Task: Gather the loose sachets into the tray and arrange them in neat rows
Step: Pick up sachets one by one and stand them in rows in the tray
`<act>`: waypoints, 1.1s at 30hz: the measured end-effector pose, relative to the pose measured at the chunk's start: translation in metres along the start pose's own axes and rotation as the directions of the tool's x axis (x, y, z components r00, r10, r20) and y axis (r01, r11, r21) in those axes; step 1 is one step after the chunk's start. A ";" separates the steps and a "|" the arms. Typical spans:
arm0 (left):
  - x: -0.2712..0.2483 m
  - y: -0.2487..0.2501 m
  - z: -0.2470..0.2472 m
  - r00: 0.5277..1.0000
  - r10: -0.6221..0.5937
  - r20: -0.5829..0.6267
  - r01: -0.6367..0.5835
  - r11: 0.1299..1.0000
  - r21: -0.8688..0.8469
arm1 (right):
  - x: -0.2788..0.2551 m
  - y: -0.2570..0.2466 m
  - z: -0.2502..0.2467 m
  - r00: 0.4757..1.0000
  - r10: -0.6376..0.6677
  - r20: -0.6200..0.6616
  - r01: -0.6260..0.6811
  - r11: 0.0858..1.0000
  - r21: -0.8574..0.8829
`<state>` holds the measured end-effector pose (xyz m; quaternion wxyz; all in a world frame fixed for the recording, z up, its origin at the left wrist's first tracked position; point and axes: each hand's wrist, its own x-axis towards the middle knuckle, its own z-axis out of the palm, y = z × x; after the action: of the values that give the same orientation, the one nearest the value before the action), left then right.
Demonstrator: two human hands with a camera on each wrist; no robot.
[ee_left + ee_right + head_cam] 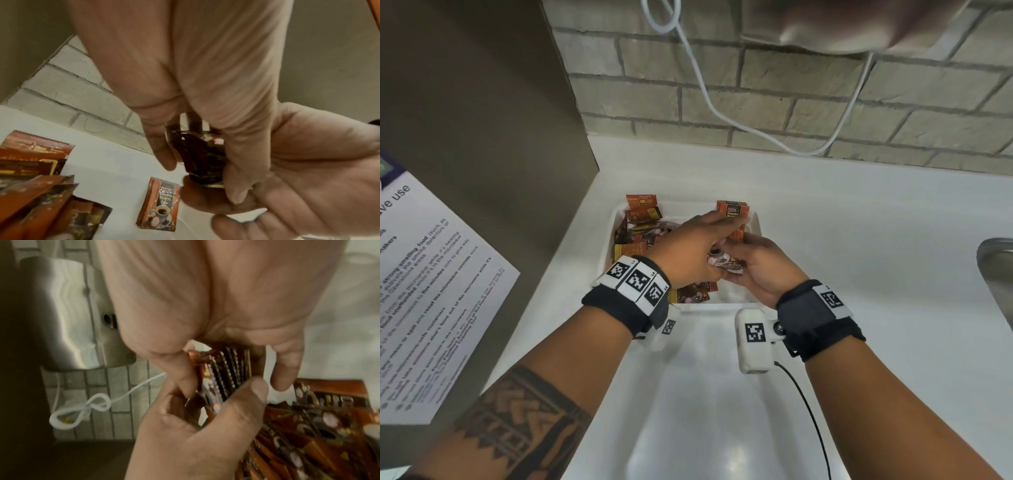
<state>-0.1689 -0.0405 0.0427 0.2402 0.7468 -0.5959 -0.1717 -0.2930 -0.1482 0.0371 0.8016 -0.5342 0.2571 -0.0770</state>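
A white tray (722, 306) sits on the white counter, close to the wall. My left hand (698, 246) and right hand (753, 260) meet above its right half. Together they grip a small stack of brown sachets (726, 262). In the left wrist view my left hand (197, 175) pinches the stack of sachets (201, 162) while the right hand (308, 170) cups it from below. The right wrist view shows the stack's crimped edges (226, 373). Loose sachets (640, 222) lie jumbled in the tray's left half. One orange sachet (732, 209) leans at the far right corner.
A brown panel with a paper notice (431, 291) stands to the left. A brick wall with a hanging white cable (709, 99) and a steel wall unit (825, 27) is behind. A steel sink rim (996, 260) is at the right edge.
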 end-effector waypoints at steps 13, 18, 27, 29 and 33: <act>0.003 -0.018 -0.020 0.939 -0.150 0.311 0.304 -0.069 -0.950 | 0.005 -0.007 0.025 0.980 -0.196 -0.034 0.190 0.971 -0.144; 0.002 -0.013 -0.015 0.957 -0.132 0.259 0.256 -0.038 -0.966 | 0.005 0.000 0.028 0.937 -0.332 -0.107 0.234 0.826 -0.513; -0.001 -0.018 -0.016 0.958 -0.226 0.179 0.223 0.185 -0.957 | 0.007 -0.020 0.013 0.904 -0.382 -0.194 0.220 0.803 -0.554; 0.000 -0.016 -0.013 0.964 -0.196 0.181 0.217 0.183 -0.959 | 0.010 -0.024 0.007 0.926 -0.338 -0.167 0.212 0.834 -0.510; 0.003 -0.012 -0.004 0.969 -0.158 0.191 0.218 0.179 -0.959 | 0.014 -0.030 -0.006 0.952 -0.269 -0.147 0.177 0.874 -0.452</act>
<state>-0.1563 -0.0403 0.0396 0.6186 0.4911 -0.2637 -0.5537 -0.2798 -0.1711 0.0574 0.6171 -0.7145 0.2855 -0.1651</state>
